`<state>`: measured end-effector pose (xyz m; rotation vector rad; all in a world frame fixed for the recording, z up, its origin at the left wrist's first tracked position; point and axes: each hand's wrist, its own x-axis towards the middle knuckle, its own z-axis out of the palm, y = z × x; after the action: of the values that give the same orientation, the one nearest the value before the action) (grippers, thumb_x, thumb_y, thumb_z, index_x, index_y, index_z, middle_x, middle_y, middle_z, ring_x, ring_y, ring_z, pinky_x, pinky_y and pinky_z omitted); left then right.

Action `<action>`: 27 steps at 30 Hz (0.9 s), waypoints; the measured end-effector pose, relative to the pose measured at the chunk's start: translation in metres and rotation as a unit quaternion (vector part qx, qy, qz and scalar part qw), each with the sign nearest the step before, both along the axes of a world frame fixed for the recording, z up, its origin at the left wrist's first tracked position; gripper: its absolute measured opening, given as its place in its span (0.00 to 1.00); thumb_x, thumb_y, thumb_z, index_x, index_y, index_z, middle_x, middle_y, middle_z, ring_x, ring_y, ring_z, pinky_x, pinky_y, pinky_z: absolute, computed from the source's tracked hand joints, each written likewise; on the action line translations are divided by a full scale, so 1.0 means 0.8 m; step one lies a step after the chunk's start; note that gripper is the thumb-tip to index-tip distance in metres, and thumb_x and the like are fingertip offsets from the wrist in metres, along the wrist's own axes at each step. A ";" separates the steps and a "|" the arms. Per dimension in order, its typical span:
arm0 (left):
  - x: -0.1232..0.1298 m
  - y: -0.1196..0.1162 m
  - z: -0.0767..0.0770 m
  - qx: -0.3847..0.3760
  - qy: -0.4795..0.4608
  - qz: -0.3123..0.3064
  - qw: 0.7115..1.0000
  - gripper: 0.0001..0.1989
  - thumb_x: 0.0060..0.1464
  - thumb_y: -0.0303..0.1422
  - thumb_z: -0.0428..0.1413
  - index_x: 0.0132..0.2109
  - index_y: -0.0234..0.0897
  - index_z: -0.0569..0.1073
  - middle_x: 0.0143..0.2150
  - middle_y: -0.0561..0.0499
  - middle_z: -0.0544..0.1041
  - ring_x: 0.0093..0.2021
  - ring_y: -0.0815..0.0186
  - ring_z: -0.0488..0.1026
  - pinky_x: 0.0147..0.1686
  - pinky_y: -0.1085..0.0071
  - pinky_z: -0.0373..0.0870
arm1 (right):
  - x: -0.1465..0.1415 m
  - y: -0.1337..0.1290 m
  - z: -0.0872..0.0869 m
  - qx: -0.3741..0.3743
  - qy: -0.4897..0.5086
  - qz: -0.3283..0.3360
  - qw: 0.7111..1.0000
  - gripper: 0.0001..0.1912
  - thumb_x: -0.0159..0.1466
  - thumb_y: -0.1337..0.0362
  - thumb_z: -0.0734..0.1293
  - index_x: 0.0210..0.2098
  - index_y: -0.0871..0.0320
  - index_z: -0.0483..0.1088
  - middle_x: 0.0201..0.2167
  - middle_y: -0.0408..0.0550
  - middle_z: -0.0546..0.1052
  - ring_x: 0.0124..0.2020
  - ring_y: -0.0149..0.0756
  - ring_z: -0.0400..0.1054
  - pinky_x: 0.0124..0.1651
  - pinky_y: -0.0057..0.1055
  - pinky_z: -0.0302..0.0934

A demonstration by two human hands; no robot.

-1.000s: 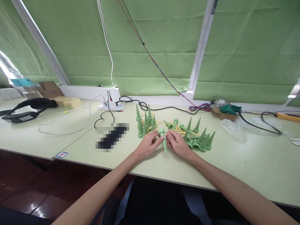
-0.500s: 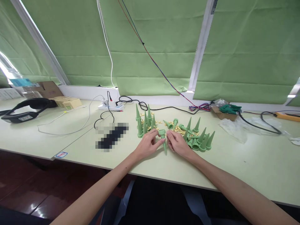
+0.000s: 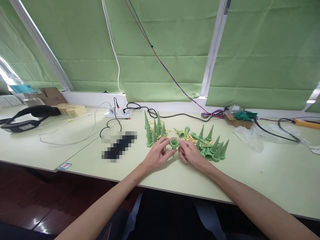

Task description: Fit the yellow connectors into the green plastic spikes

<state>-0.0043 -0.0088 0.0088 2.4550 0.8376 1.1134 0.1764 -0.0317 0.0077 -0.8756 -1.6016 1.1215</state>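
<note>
A green cone (image 3: 174,144) is tilted so that its hollow round end faces me, its tip mostly hidden below. The fingers of my left hand (image 3: 158,154) grip it from the left. My right hand (image 3: 191,154) is closed at the cone's right rim, fingertips pinched; what they hold, if anything, is too small to make out. Several upright green cones (image 3: 154,133) stand behind my left hand. More green cones (image 3: 216,151), some upright and some lying, are beyond my right hand. Small yellow pieces (image 3: 188,144) are scattered among them.
A power strip (image 3: 117,114) with black cables lies at the back. A black headset (image 3: 27,118) and small boxes (image 3: 72,110) are on the left. At the back right are a cardboard box (image 3: 238,122), clear plastic bags (image 3: 250,137) and an orange device (image 3: 307,124).
The cone between my hands has tipped, so its open end now faces me and its point is no longer seen hanging down. My hands have barely moved.
</note>
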 end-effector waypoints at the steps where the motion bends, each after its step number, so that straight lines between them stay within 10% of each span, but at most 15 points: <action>1: 0.000 0.000 -0.001 0.001 0.000 -0.001 1.000 0.20 0.60 0.39 0.54 0.59 0.41 0.68 0.42 0.50 0.68 0.22 0.77 0.56 0.22 0.76 0.57 | 0.000 0.000 0.000 0.001 -0.002 -0.001 1.000 0.28 0.70 0.49 0.54 0.17 0.55 0.51 0.07 0.37 0.60 0.09 0.24 0.49 0.17 0.24 0.48; 14: -0.001 0.001 -0.002 0.042 0.033 0.015 0.998 0.16 0.60 0.28 0.50 0.54 0.41 0.71 0.45 0.49 0.69 0.24 0.77 0.59 0.27 0.76 0.61 | 0.002 0.005 -0.006 -0.028 -0.023 -0.014 0.999 0.29 0.70 0.51 0.54 0.14 0.55 0.53 0.07 0.38 0.59 0.09 0.24 0.51 0.15 0.24 0.47; 22: 0.002 0.004 -0.003 -0.031 -0.007 0.058 0.998 0.02 0.58 0.30 0.50 0.39 0.36 0.65 0.30 0.56 0.66 0.22 0.75 0.58 0.26 0.74 0.57 | -0.002 0.006 -0.003 -0.009 0.024 -0.043 0.999 0.26 0.68 0.45 0.56 0.21 0.56 0.57 0.11 0.36 0.61 0.10 0.24 0.52 0.15 0.24 0.47; 27: 0.004 0.001 0.006 -0.069 -0.024 0.045 0.996 0.21 0.67 0.38 0.39 0.26 0.36 0.60 0.23 0.54 0.63 0.26 0.70 0.59 0.30 0.71 0.58 | 0.000 0.003 0.000 0.040 -0.014 -0.049 0.998 0.25 0.69 0.46 0.56 0.23 0.56 0.58 0.15 0.37 0.62 0.12 0.25 0.54 0.17 0.25 0.49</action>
<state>-0.0012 -0.0080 0.0138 2.2892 0.9841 1.1008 0.1764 -0.0293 0.0074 -0.9112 -1.5973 0.9741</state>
